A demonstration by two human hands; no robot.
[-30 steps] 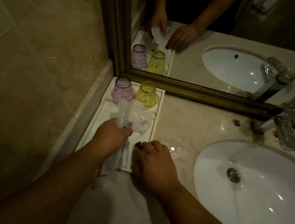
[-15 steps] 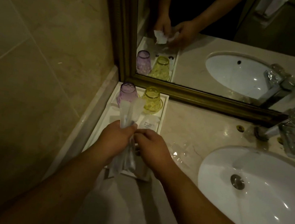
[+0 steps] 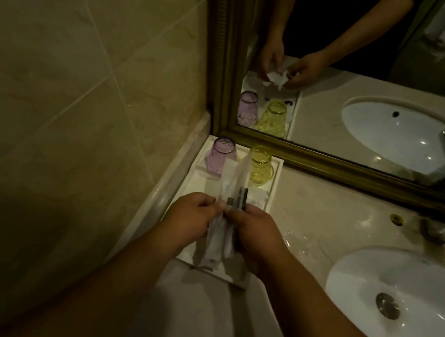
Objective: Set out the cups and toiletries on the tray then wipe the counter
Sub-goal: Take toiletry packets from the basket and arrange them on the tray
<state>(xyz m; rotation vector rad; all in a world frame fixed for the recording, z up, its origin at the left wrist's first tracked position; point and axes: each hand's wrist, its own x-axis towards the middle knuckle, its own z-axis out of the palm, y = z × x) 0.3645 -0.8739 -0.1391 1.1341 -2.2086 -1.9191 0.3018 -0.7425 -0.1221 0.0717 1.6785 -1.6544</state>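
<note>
Here, a bunch of thin wrapped packets [image 3: 226, 220] is held upright between the left hand [image 3: 190, 215] and right hand [image 3: 256, 231], both closed on it, above the white tray [image 3: 277, 176], near two upside-down cups.

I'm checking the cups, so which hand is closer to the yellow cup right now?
Right. The right hand sits just below the yellow cup, on its side of the tray. The left hand is farther off, below the purple cup. Both grip the wrapped toiletries.

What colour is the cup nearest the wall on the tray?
Pale purple: the cup nearest the wall is translucent, seen best in the head view.
</note>
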